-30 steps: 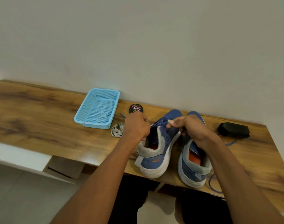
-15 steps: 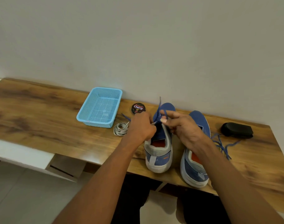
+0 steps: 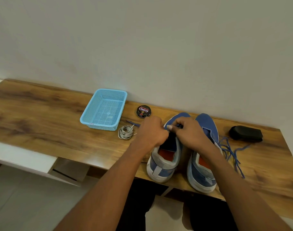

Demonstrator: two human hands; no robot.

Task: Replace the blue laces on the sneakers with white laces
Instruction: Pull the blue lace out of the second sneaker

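- Left hand point(image 3: 151, 132) is curled over the left sneaker point(image 3: 165, 157); what it grips is hidden
- Right hand point(image 3: 186, 132) pinches the blue lace point(image 3: 178, 125) at that sneaker's front
- Right sneaker point(image 3: 204, 157) stands just beside, a loose blue lace point(image 3: 232, 152) trailing to its right
- Coiled white laces point(image 3: 125, 132) lie near a blue basket point(image 3: 105, 95), polish tin point(image 3: 143, 111) behind; black case point(image 3: 246, 135) far right

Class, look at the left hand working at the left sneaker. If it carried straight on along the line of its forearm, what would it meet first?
Probably the round Cherry polish tin, which stands just beyond the left hand toward the wall. Depth is hard to judge here; the hand could pass beside the tin and reach the wall instead.
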